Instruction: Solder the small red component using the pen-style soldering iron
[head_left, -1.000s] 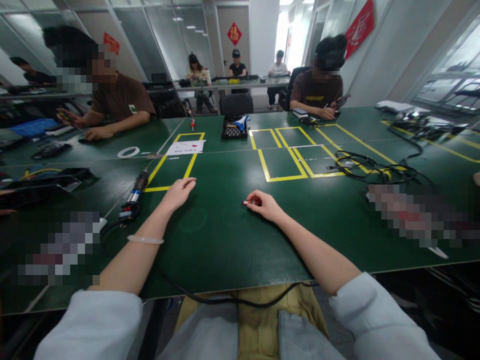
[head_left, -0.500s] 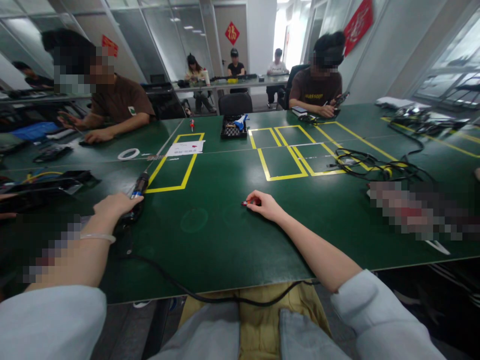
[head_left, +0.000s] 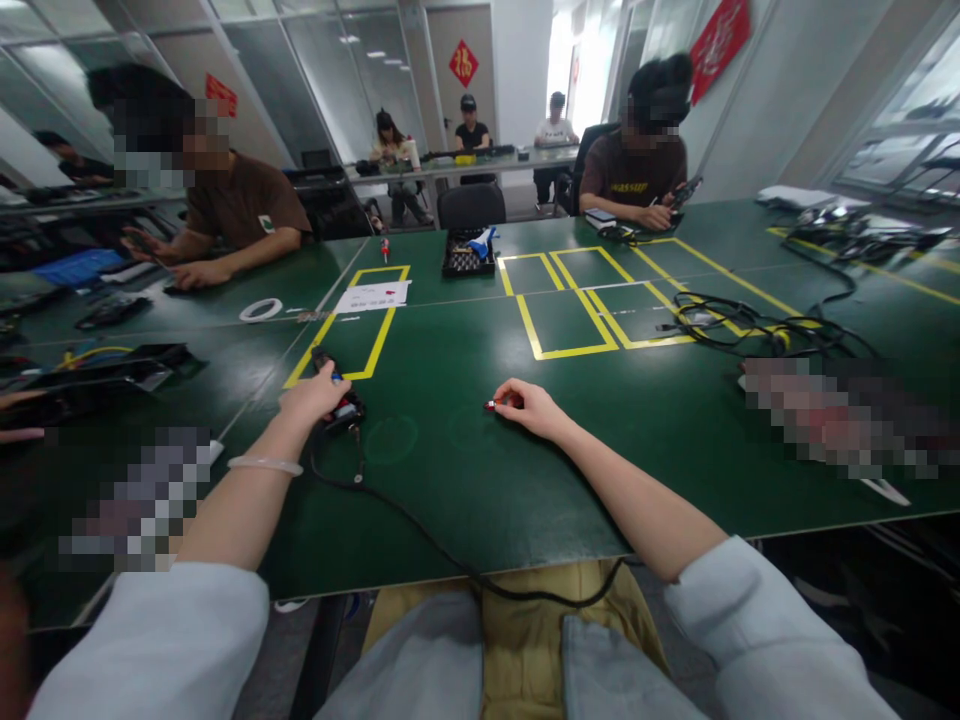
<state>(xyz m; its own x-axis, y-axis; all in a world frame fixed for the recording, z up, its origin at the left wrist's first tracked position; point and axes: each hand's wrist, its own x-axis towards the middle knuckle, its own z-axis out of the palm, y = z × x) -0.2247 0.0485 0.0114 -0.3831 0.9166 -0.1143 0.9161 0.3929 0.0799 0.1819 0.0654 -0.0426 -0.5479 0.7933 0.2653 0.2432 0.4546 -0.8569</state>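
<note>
My left hand (head_left: 313,393) is closed around a black handheld tool (head_left: 346,408) with a blue band, over the near end of the left yellow-taped rectangle. A black cable (head_left: 420,525) runs from the tool across the green table (head_left: 450,480) and over its front edge. Near the table's middle, my right hand (head_left: 529,408) pinches a small red piece (head_left: 490,406) between thumb and fingers, close to the tabletop. The piece is too small to make out in detail.
A black tray (head_left: 468,262) with a blue-and-white item stands farther back. Coiled black cables (head_left: 720,318) lie at right. A white tape roll (head_left: 260,310), paper sheet (head_left: 373,296) and red screwdriver (head_left: 385,249) are at left. Several people sit around.
My left hand has moved right, bringing the black tool and its cable toward the middle. My right hand has stayed nearly in place with the small red piece.
</note>
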